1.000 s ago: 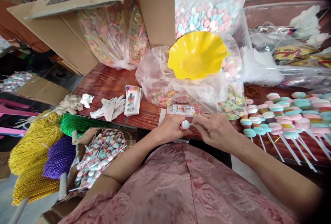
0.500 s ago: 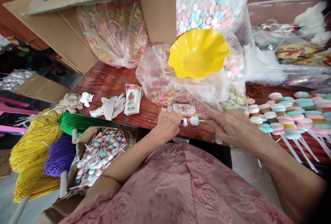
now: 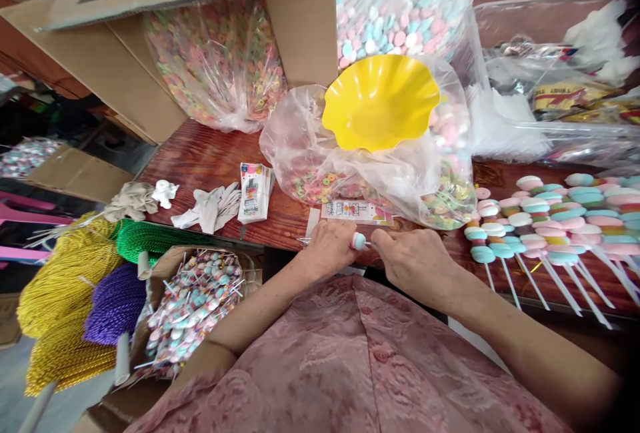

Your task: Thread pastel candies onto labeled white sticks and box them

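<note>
My left hand (image 3: 331, 246) is closed around a candy skewer (image 3: 359, 241) at the table's front edge. Only a light blue and pink end of the candies shows past its fingers; the rest is covered. Thin pale ends stick out on the hand's left side. Just to the right, my right hand (image 3: 417, 263) is closed in a pinch on the skewer's thin white stick, close to the blue end. Behind both hands a printed wrapper (image 3: 357, 212) lies flat on the wooden table (image 3: 200, 153). A stack of printed cards (image 3: 254, 194) stands left of it.
Finished-looking candy skewers (image 3: 555, 219) lie in rows at right. A yellow bowl (image 3: 380, 103) rests on clear bags of candy (image 3: 300, 126). White gloves (image 3: 213, 209) lie at left. Below stand a box of wrapped candies (image 3: 195, 306) and yellow cord bundles (image 3: 70, 273).
My right hand has moved left, close to my left hand, uncovering more skewers at right. The candies that showed between the hands are now mostly hidden in my left hand.
</note>
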Tool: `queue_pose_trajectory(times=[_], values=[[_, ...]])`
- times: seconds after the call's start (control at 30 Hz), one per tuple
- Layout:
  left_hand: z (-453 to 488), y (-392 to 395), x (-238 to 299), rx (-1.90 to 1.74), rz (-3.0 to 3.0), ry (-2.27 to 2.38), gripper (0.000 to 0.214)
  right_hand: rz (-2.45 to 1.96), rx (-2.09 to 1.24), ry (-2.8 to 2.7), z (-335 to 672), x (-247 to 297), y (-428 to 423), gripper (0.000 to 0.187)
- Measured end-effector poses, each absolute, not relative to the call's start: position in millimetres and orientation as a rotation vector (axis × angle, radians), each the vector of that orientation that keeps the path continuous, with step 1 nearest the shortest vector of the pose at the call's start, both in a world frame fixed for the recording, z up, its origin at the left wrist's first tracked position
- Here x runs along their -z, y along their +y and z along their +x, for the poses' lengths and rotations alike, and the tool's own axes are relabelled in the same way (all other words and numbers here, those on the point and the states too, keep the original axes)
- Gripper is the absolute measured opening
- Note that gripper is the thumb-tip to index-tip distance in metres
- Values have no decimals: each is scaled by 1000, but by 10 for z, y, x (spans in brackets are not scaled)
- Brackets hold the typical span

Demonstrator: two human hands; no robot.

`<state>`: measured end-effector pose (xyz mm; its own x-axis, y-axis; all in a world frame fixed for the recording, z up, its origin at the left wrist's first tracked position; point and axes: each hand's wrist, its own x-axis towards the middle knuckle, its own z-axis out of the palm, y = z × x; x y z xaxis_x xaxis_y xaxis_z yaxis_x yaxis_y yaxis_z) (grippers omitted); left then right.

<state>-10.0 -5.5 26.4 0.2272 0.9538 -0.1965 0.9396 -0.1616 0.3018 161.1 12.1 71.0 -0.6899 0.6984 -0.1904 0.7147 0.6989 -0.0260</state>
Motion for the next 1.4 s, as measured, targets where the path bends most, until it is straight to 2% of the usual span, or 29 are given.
queue_pose_trajectory(times=[0.2, 0.27, 0.37, 0.6, 0.73, 0.97, 1.23, 1.4], values=[[-252, -64, -279, -250, 2139, 1617, 31, 1143, 141, 2932, 1788, -623, 210, 21], [-327, -67, -261, -283, 2231, 1630, 21, 1225, 108, 3012, 1914, -573, 271, 24], [-409, -68, -219, -194, 2387, 1692, 11, 1246, 138, 3077, 2040, -516, 324, 27], [-443, -64, -220, -30, 2524, 1625, 15, 1229, 163, 3059, 2071, -487, 331, 22], [-437, -64, -244, -120, 2410, 1522, 14, 1215, 100, 3070, 2075, -467, 340, 21], [-368, -53, -264, -287, 2180, 1386, 36, 1230, 99, 3036, 2020, -497, 314, 22], [-471, 37, -184, -330, 2363, 1288, 20, 998, 497, 2982, 2105, -660, 419, 25], [-473, 51, -188, -635, 2548, 1622, 42, 1194, 783, 2966, 2058, -596, 388, 30]])
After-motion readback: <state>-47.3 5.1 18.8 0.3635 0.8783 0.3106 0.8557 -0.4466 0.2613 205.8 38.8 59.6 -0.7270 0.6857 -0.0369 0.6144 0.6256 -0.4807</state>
